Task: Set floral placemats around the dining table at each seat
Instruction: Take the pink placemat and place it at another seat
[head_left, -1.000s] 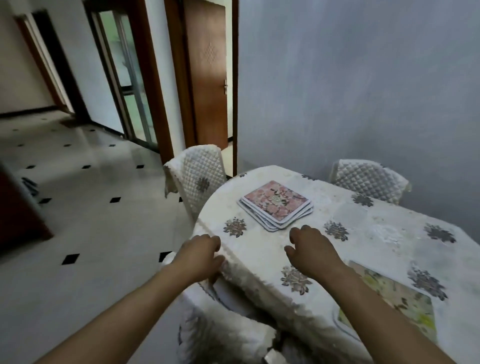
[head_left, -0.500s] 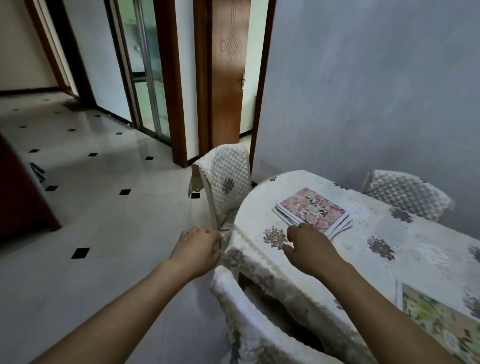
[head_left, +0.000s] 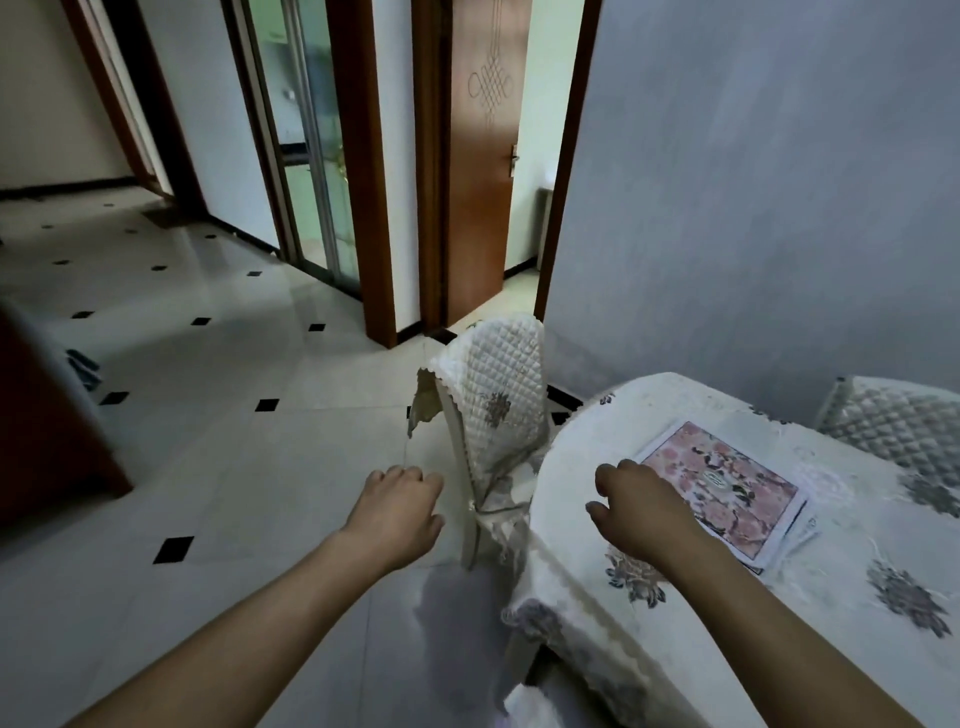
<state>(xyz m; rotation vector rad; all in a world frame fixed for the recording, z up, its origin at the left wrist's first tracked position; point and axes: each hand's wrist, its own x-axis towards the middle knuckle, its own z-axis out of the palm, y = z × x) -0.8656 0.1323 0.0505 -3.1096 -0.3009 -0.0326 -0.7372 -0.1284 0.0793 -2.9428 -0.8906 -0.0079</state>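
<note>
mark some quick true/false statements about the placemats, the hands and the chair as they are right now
1. The placemats lie in one stack on the table. True.
2. The right hand is lifting a placemat off the stack. False: it is over the table edge at the stack's near corner and holds nothing.
3. The left hand is over the floor, beside the quilted chair. True.
4. The top placemat is plain green. False: it has a pink flower print with a white border.
5. The wooden door beyond the chair stands open. True.
</note>
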